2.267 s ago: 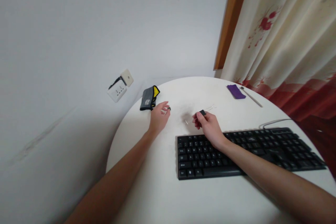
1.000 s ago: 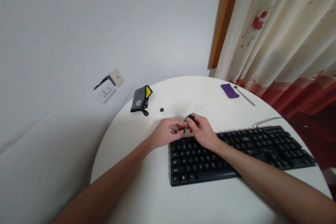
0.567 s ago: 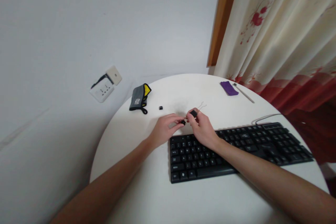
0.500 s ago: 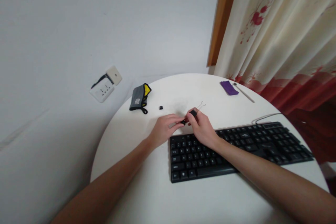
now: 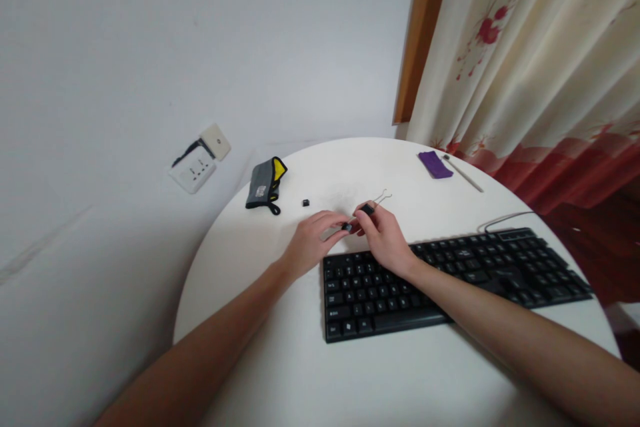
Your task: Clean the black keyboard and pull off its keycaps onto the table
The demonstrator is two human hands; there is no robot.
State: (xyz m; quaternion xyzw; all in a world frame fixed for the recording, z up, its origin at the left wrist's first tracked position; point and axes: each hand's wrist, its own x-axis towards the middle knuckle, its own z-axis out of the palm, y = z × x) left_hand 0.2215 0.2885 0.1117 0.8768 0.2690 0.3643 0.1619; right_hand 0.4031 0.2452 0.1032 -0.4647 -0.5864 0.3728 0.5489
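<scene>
Left hand (image 5: 314, 240): fingers pinched on a small dark piece (image 5: 346, 227), which sits right at the thumb and index tips; its long axis is too small to read. Right hand (image 5: 387, 240): fingers gripping a wire tool (image 5: 367, 209), its black body lodged between thumb and index finger. Tool axis runs obliquely; two thin bent wires point away from the person and to the right. The opposite end is hard to make out between the hands, so contact with the dark piece cannot be judged. Hands meet just beyond the far left corner of the keyboard (image 5: 395, 293), whose long axis runs left to right. The white counter (image 5: 280, 347) spans from there to its curved far edge; a small black block (image 5: 305, 203) lies near the left fingers, a grey cloth (image 5: 261, 185) at the left edge. A purple cloth (image 5: 435, 165) and a thin rod (image 5: 465, 175) lie well apart, by the far right edge.
</scene>
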